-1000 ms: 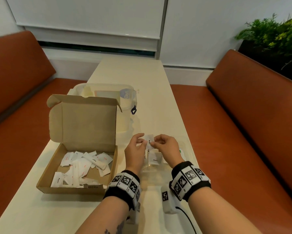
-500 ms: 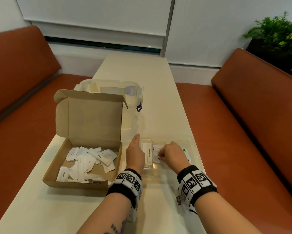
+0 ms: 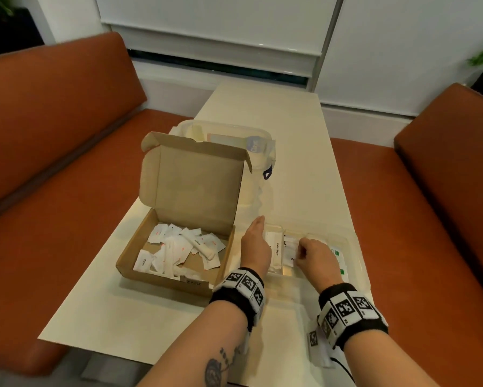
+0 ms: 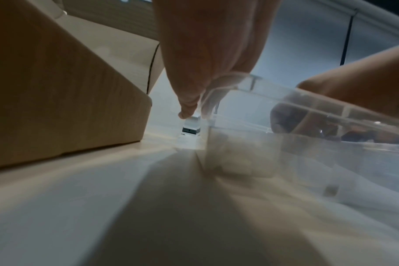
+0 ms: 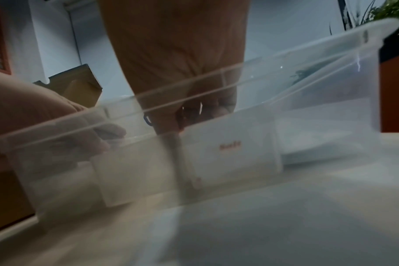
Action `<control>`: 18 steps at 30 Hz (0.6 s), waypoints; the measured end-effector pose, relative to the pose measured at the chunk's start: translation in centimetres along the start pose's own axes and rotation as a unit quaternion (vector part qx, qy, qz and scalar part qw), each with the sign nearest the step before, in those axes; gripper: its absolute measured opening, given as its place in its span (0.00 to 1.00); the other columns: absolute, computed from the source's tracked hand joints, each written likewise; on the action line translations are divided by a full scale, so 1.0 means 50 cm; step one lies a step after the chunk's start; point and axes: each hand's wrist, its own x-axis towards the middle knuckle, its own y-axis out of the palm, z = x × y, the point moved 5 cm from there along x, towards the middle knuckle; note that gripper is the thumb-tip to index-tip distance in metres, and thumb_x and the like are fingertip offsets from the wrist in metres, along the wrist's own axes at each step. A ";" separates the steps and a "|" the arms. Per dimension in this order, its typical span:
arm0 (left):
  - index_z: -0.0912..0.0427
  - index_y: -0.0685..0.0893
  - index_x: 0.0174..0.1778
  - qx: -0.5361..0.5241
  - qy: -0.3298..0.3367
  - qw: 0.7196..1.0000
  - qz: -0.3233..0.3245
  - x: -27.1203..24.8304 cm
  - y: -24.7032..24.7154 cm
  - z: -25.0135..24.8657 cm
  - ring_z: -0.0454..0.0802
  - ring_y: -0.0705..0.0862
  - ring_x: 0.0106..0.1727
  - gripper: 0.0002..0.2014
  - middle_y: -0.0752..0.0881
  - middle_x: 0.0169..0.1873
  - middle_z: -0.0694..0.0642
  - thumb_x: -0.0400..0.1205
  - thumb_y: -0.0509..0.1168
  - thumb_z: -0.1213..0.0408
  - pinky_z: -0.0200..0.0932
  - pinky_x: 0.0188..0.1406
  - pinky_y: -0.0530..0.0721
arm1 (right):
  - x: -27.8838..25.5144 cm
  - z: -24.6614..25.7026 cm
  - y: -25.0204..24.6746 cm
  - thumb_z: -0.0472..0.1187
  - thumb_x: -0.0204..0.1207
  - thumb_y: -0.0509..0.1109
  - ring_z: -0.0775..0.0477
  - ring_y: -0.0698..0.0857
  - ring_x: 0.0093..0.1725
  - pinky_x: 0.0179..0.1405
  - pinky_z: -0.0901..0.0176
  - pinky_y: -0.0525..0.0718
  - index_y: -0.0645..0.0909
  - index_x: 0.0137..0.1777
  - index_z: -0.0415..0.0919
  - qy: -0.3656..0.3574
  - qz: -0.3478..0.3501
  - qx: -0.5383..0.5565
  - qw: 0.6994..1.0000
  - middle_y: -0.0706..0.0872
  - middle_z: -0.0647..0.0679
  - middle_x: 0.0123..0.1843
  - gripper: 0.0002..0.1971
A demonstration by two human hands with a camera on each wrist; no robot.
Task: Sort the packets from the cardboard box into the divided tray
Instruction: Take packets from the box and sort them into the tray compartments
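Many small white paper packets lie loose in the open brown cardboard box on the bench; light and limp, best pinched by an edge. The clear divided plastic tray sits beside it. Left hand rests flat-fingered at its rim; right hand curls inside, contents unseen.

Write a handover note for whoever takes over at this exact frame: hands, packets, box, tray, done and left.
Left hand: fingers straight, resting against the tray's left end, holding nothing.
Right hand: fingers curled down in a middle compartment; whether they grip a packet is hidden.
Box: open, left of the tray, a pile of packets inside.
Done: a sugar stick lies in the left compartment, and a few packets in others.
Left: the box's pile.
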 end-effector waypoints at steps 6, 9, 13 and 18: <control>0.62 0.71 0.77 -0.038 0.026 0.999 0.014 -0.006 -0.041 -0.036 0.49 0.70 0.77 0.22 0.73 0.75 0.56 0.86 0.59 0.64 0.38 0.75 0.65 | -0.022 0.028 -0.035 0.38 0.74 0.72 0.56 0.73 0.30 0.26 0.63 0.66 0.75 0.38 0.44 0.000 -0.108 0.149 0.983 0.76 0.52 0.29 0.08; 0.61 0.82 0.67 -0.056 0.049 0.997 -0.010 -0.004 -0.100 -0.066 0.46 0.81 0.63 0.15 0.85 0.63 0.56 0.86 0.61 0.62 0.35 0.63 0.76 | -0.037 0.100 -0.052 0.41 0.75 0.71 0.56 0.76 0.32 0.28 0.65 0.68 0.75 0.39 0.48 -0.034 -0.134 0.208 0.968 0.78 0.52 0.29 0.07; 0.61 0.86 0.53 0.009 0.037 0.997 -0.060 0.013 -0.217 -0.046 0.52 0.84 0.50 0.10 0.88 0.49 0.57 0.85 0.60 0.65 0.40 0.50 0.80 | -0.063 0.240 -0.008 0.41 0.76 0.68 0.58 0.74 0.33 0.30 0.64 0.68 0.74 0.39 0.47 -0.113 -0.073 0.204 0.970 0.77 0.54 0.33 0.06; 0.58 0.86 0.56 0.217 -0.011 0.975 0.036 0.035 -0.314 0.061 0.56 0.83 0.58 0.16 0.86 0.56 0.58 0.81 0.57 0.75 0.45 0.57 0.81 | -0.096 0.352 0.107 0.39 0.80 0.64 0.45 0.78 0.56 0.52 0.60 0.72 0.80 0.56 0.39 -0.180 0.008 0.137 0.974 0.81 0.45 0.56 0.08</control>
